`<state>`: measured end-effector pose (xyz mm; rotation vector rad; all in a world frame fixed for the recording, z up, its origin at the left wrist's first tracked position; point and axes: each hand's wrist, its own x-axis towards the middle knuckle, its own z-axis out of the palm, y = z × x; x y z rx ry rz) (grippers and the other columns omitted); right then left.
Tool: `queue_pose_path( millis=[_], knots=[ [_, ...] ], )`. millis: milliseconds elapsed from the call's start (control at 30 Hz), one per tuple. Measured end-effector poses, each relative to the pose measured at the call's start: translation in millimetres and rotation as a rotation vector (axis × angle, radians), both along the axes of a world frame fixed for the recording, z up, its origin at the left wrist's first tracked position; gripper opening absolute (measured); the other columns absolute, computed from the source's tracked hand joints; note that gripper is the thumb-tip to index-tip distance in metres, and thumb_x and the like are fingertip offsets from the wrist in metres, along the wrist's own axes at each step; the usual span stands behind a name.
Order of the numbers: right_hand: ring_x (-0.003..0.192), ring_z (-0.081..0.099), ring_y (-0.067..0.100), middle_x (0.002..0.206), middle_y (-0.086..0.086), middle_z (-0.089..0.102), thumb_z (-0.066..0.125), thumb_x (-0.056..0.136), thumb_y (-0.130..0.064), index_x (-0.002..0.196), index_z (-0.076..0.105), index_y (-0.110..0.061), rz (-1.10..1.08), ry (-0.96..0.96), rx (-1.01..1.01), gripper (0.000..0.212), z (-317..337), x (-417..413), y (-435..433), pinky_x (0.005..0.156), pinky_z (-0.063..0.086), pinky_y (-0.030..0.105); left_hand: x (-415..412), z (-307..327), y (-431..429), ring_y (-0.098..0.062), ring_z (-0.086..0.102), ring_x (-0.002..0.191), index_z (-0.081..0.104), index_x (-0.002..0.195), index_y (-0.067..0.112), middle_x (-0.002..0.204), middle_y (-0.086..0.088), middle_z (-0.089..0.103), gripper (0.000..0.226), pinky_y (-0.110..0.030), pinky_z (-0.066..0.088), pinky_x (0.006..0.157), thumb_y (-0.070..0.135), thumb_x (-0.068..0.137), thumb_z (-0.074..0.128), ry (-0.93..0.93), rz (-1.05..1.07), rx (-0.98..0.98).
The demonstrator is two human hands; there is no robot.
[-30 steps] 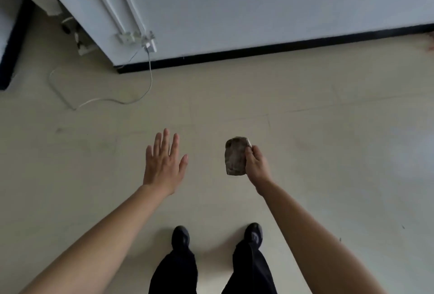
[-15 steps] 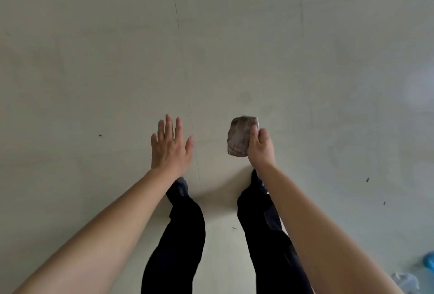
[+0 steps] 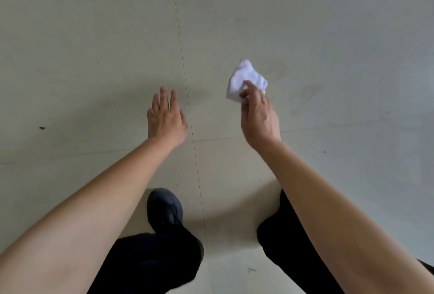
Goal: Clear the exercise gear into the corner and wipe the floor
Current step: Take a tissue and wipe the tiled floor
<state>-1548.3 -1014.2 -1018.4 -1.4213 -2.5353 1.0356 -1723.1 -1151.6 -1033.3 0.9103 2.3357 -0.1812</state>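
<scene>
My right hand (image 3: 258, 115) holds a crumpled white cloth (image 3: 244, 77) by its fingertips, out in front of me above the pale floor (image 3: 94, 47). Palm down, my left hand (image 3: 165, 117) hovers to the left of it with fingers spread and nothing in it. Both bare forearms reach forward from the bottom of the view. No exercise gear is in view.
My dark trousers and one dark shoe (image 3: 165, 209) are at the bottom centre. A thin floor seam (image 3: 183, 59) runs from the top down between my hands. Small dark specks (image 3: 42, 127) lie on the floor at the left.
The view has tipped from the wall and cable down to bare floor. The cloth, earlier a dark-looking wad, now shows white and looser, and my right hand has moved forward and right.
</scene>
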Motion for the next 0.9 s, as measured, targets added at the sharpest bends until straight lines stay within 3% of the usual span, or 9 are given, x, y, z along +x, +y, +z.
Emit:
queue_pose_path(
  millis=[67,167,267,333,400,600,767,833,900],
  knots=[
    [0.124,0.053,0.036,0.146,0.016,0.050,0.049,0.096,-0.011,0.113,0.061,-0.008,0.340,-0.023,0.096,0.022,-45.6,11.9,-20.2,0.085,0.051,0.044,-14.6,-31.7,2.5,-0.036,0.005,0.149,0.010,0.156,0.012,0.163,-0.015,-0.002,0.062,-0.050,0.017,0.118,0.024,0.100,0.036,0.039,0.025,0.041],
    [0.148,0.027,0.039,0.157,0.020,0.034,0.049,0.095,-0.030,0.115,0.065,-0.015,0.765,-0.172,0.153,0.029,-99.0,34.9,-50.6,0.114,0.031,0.055,-29.3,-73.7,5.6,-0.038,0.006,0.149,0.017,0.155,0.012,0.163,-0.017,0.001,0.059,-0.053,0.017,0.117,0.023,0.100,0.036,0.124,0.038,0.082],
    [0.153,0.011,0.036,0.163,0.017,0.022,0.047,0.100,-0.028,0.131,0.058,-0.023,0.724,-0.146,0.245,0.033,-121.7,33.0,-59.3,0.122,0.013,0.055,-40.7,-106.4,7.9,-0.040,0.010,0.148,0.024,0.153,0.012,0.163,-0.017,0.007,0.055,-0.057,0.015,0.116,0.025,0.101,0.035,0.192,0.059,0.151],
    [0.153,0.006,0.035,0.166,0.015,0.013,0.042,0.104,-0.032,0.152,0.038,-0.023,0.691,-0.134,0.301,0.049,-131.5,19.5,-54.0,0.122,0.013,0.055,-44.7,-119.8,8.2,-0.039,0.013,0.148,0.028,0.151,0.010,0.162,-0.016,0.013,0.054,-0.060,0.014,0.114,0.027,0.100,0.034,0.234,0.055,0.208],
    [0.153,0.006,0.035,0.166,0.014,0.013,0.036,0.106,-0.039,0.158,0.024,-0.019,0.730,-0.108,0.342,0.057,-142.2,3.3,-44.1,0.122,0.015,0.053,-46.0,-129.8,5.3,-0.038,0.015,0.148,0.030,0.151,0.010,0.162,-0.013,0.017,0.054,-0.060,0.013,0.113,0.027,0.100,0.034,0.266,0.048,0.258],
    [0.151,0.018,0.037,0.163,0.012,0.025,0.029,0.104,-0.048,0.156,0.031,-0.020,0.695,-0.146,0.409,0.059,-156.0,-66.6,32.5,0.122,0.017,0.051,-45.9,-142.0,1.1,-0.036,0.019,0.147,0.034,0.149,0.011,0.161,-0.010,0.022,0.053,-0.060,0.013,0.113,0.028,0.099,0.033,0.321,0.054,0.369],
    [0.153,-0.001,0.036,0.167,0.010,0.005,0.022,0.105,-0.047,0.159,0.014,-0.023,0.458,-0.202,0.308,0.061,-146.8,-116.1,66.2,0.124,0.001,0.048,-50.9,-135.2,-6.2,-0.036,0.025,0.145,0.037,0.148,0.012,0.160,-0.009,0.027,0.052,-0.057,0.020,0.110,0.029,0.099,0.031,0.326,0.021,0.367],
    [0.152,0.006,0.042,0.165,0.019,0.013,0.028,0.105,-0.041,0.158,0.021,-0.016,0.490,-0.148,0.332,0.059,-147.2,-117.6,45.8,0.122,0.008,0.054,-59.7,-130.2,-10.9,-0.035,0.033,0.142,0.042,0.145,0.013,0.157,-0.010,0.033,0.052,-0.053,0.028,0.105,0.027,0.096,0.032,0.317,-0.009,0.386],
    [0.145,0.023,0.051,0.155,0.029,0.032,0.036,0.105,-0.030,0.151,0.039,-0.007,0.724,0.041,0.487,0.052,-153.8,-91.3,6.9,0.115,0.023,0.060,-68.4,-126.3,-17.4,-0.035,0.036,0.140,0.044,0.144,0.017,0.155,-0.011,0.036,0.056,-0.052,0.032,0.101,0.027,0.090,0.033,0.317,-0.051,0.368]
  ],
)
